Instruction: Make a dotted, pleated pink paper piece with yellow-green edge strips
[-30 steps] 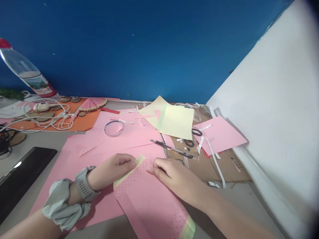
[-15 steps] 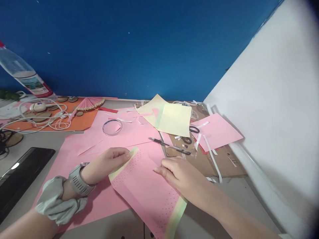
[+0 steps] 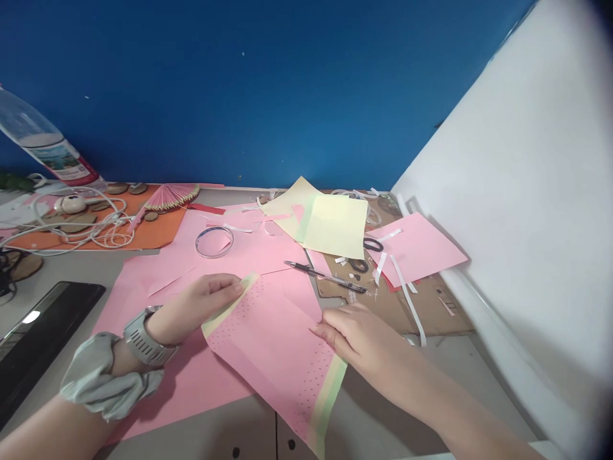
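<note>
A pink sheet of paper [image 3: 272, 345] slants between my two hands, raised a little above the desk. Small dark marks are dotted along its two ends, and yellow and green strips edge them. My left hand [image 3: 208, 299] pinches the yellow-edged upper left end between thumb and fingers. At the upper right edge, my right hand [image 3: 352, 332] grips the paper with its fingers curled. Under the left side lies a larger pink sheet [image 3: 191, 383]. Just beyond the paper rests a black pen [image 3: 325, 276].
Behind are a roll of tape [image 3: 214, 243], yellow paper [image 3: 335, 227], scissors [image 3: 359, 265] and cardboard [image 3: 435, 313] with white strips. To the left are a folded pink paper fan [image 3: 170, 197], tangled white cables [image 3: 110, 220], a bottle [image 3: 57, 153] and a black glossy object [image 3: 45, 338].
The held sheet has shifted slightly left and up with my left hand. My right hand has moved a little right along the edge, and the paper looks more stretched out.
</note>
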### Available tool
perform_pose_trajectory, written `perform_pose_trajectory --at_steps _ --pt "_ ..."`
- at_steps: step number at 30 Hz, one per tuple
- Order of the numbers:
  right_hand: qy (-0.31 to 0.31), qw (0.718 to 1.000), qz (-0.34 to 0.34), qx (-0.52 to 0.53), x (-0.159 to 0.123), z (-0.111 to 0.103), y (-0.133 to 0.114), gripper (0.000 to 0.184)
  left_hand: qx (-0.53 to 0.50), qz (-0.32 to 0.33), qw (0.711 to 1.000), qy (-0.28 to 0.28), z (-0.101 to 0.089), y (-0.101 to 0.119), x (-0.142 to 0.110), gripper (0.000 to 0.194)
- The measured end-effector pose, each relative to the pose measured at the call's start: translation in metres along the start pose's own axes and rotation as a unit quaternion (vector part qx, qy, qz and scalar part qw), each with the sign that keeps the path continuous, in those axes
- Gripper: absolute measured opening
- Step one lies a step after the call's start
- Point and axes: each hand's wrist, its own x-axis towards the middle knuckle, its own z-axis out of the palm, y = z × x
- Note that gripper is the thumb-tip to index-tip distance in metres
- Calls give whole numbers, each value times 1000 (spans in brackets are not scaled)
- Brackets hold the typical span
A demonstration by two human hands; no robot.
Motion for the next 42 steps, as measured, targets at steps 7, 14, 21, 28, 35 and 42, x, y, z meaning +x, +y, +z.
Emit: perform_pose_trajectory --at_steps 7,14,21,28,35,42 --pt "7 1000 -26 -11 -3 0 4 39 -8 -4 1000 -5 -1 -4 2 45" --pt "36 995 -40 -79 0 1 11 42 5 7 1000 -2 1 -3 3 44" --pt "10 999 3 38 1 -13 7 35 -18 71 995 68 12 4 1 40" --pt "122 990 -60 29 23 -5 15 32 -144 80 979 122 24 1 1 36" --pt "238 941 -237 -43 35 7 39 24 -76 63 995 1 25 0 -3 29" --pt "255 919 -285 -98 35 17 45 53 -16 88 993 76 25 5 -7 41"
